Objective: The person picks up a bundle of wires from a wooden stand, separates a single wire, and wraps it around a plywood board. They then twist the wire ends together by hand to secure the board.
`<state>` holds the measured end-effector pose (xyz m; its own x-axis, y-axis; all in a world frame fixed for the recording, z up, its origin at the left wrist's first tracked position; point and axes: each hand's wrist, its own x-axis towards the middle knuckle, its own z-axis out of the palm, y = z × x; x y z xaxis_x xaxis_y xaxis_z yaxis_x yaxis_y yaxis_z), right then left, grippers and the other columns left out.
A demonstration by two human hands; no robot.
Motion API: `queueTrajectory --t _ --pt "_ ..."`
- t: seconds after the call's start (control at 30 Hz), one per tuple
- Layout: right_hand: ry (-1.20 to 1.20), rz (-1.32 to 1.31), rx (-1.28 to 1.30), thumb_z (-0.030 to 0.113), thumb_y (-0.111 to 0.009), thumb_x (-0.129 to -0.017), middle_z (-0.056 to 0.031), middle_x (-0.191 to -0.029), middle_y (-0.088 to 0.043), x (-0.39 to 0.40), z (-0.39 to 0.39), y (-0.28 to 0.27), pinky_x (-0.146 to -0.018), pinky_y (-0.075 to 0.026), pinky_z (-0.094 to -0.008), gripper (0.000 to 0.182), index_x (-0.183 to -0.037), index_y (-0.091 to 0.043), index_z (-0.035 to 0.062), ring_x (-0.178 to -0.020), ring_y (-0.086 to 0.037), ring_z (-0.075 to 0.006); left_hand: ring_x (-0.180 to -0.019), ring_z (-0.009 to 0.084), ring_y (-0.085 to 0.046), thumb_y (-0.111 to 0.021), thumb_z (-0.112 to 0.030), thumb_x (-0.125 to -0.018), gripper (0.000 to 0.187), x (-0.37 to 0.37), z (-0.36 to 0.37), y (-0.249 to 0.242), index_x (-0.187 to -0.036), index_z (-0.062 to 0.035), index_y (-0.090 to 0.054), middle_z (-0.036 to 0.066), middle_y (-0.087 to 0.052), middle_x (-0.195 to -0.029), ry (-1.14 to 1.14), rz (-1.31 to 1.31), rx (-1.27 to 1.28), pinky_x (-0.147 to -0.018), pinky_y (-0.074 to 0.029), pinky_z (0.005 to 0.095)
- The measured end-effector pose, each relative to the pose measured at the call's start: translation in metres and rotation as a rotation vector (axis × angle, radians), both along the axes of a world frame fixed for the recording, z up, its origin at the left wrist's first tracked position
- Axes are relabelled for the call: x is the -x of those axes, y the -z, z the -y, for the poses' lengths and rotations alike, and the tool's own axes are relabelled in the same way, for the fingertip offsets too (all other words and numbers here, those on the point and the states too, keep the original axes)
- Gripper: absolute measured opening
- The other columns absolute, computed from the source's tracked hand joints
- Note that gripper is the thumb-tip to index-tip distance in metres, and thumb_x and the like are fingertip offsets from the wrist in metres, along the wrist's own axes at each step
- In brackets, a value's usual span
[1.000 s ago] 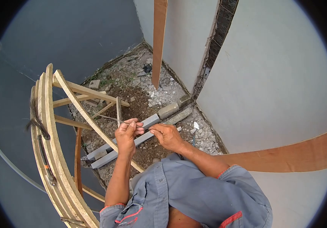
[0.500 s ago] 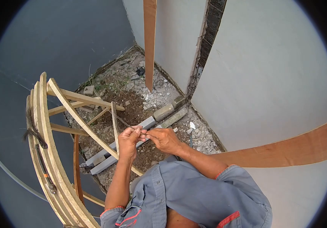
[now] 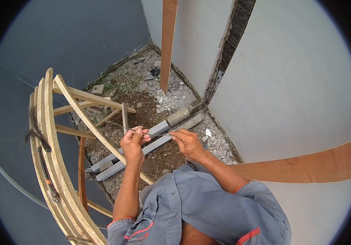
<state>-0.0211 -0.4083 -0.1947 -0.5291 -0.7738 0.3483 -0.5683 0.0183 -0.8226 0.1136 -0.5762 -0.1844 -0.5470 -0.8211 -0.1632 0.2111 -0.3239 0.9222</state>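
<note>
Left hand, centre of view: palm turned partly up, thumb and fingertips pinched on a thin, dark, wire-like strand. Right hand, just right of it: fingertips closed on the strand's other end. Hands apart, a short span exposed between them; likely held this way to keep it straight and steady. A loose tail seems to run toward upper left.

Left side: curved frame of pale, rough wooden strips, crosspieces likely bracing it. On its strips, a dark-handled tool with an orange band and, above it, a bundle of black strands, probably parked within reach.

Beyond the hands, centre: grey rectangular beams lying side by side on brown, rubble-strewn soil.
</note>
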Motion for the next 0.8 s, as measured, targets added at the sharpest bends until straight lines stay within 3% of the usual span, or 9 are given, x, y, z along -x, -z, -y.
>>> queueTrajectory --t 0.13,0.3,0.37,0.4,0.47,0.5,0.63,0.73,0.8 --pt "0.049 0.017 -0.012 0.004 -0.068 -0.087 -0.0137 -0.084 -0.063 0.009 -0.008 0.007 -0.065 -0.05 -0.0362 0.012 -0.098 -0.07 0.0008 -0.073 -0.064 -0.0289 -0.068 0.0183 -0.068 -0.062 -0.008 -0.094 0.015 -0.007 0.012 -0.009 -0.097 0.0065 -0.064 0.016 -0.069 -0.086 0.067 0.127 0.144 -0.064 -0.059 0.0294" --pt "0.066 0.103 0.034 0.004 -0.068 -0.087 -0.0093 -0.081 -0.061 0.01 -0.006 0.01 -0.063 -0.05 -0.0336 0.01 -0.094 -0.071 -0.0012 -0.071 -0.063 -0.0211 -0.07 0.0203 -0.07 -0.061 -0.008 -0.095 0.017 -0.002 0.01 -0.014 -0.1 0.0076 -0.063 0.017 -0.069 -0.086 0.047 0.11 0.079 -0.062 -0.06 0.029" --pt "0.074 0.724 0.047 0.005 -0.067 -0.088 -0.0051 -0.078 -0.061 0.006 -0.002 0.01 -0.062 -0.048 -0.0309 0.009 -0.092 -0.071 -0.0014 -0.072 -0.061 -0.0145 -0.07 0.0209 -0.07 -0.061 -0.008 -0.095 0.016 -0.002 0.011 -0.015 -0.101 0.0075 -0.062 0.017 -0.069 -0.086 0.053 0.097 0.085 -0.062 -0.061 0.0288" --pt "0.069 0.733 0.044 0.005 -0.067 -0.088 -0.0051 -0.078 -0.061 0.008 -0.002 0.015 -0.062 -0.048 -0.0309 0.009 -0.092 -0.071 -0.0014 -0.072 -0.061 -0.0145 -0.07 0.0209 -0.07 -0.061 -0.008 -0.095 0.016 -0.002 0.011 -0.017 -0.101 0.0075 -0.062 0.017 -0.069 -0.086 0.047 0.106 0.083 -0.062 -0.061 0.0288" --pt "0.027 0.605 0.001 0.008 -0.068 -0.09 -0.0027 -0.076 -0.062 0.015 -0.003 0.027 -0.061 -0.047 -0.0262 0.012 -0.093 -0.072 -0.0024 -0.071 -0.059 -0.0087 -0.069 0.0197 -0.07 -0.06 -0.005 -0.094 0.015 0.001 0.013 -0.02 -0.101 0.0082 -0.064 0.018 -0.069 -0.087 0.07 0.096 0.113 -0.061 -0.061 0.028" --pt "0.035 0.401 0.033 0.007 -0.068 -0.09 -0.003 -0.074 -0.062 0.017 -0.003 0.025 -0.059 -0.046 -0.0251 0.011 -0.09 -0.072 -0.0027 -0.069 -0.059 -0.0083 -0.069 0.0193 -0.07 -0.06 -0.005 -0.094 0.014 0.001 0.014 -0.02 -0.1 0.008 -0.064 0.018 -0.069 -0.087 0.076 0.104 0.13 -0.06 -0.061 0.0277" --pt "0.042 0.315 0.058 0.008 -0.068 -0.09 -0.0027 -0.072 -0.062 0.021 -0.002 0.026 -0.056 -0.044 -0.0255 0.011 -0.087 -0.07 -0.0029 -0.065 -0.057 -0.009 -0.068 0.0189 -0.069 -0.06 -0.004 -0.094 0.013 0.003 0.013 -0.025 -0.098 0.0078 -0.064 0.018 -0.069 -0.086 0.098 0.149 0.154 -0.06 -0.06 0.0278" --pt "0.094 0.44 -0.065 0.011 -0.067 -0.09 -0.0065 -0.068 -0.063 0.02 -0.001 0.017 -0.056 -0.045 -0.0291 0.013 -0.086 -0.067 -0.0019 -0.061 -0.058 -0.0116 -0.067 0.0187 -0.069 -0.06 -0.004 -0.095 0.013 0.006 0.014 -0.027 -0.098 0.0077 -0.064 0.017 -0.069 -0.085 0.119 0.155 0.173 -0.06 -0.06 0.028" --pt "0.132 0.071 -0.089 0.015 -0.066 -0.091 -0.0091 -0.067 -0.063 0.016 -0.001 0.005 -0.056 -0.046 -0.0317 0.016 -0.087 -0.067 -0.0002 -0.06 -0.058 -0.0137 -0.067 0.0187 -0.069 -0.059 -0.004 -0.095 0.013 0.007 0.016 -0.025 -0.098 0.0076 -0.064 0.017 -0.069 -0.085 0.122 0.161 0.187 -0.061 -0.06 0.0282"
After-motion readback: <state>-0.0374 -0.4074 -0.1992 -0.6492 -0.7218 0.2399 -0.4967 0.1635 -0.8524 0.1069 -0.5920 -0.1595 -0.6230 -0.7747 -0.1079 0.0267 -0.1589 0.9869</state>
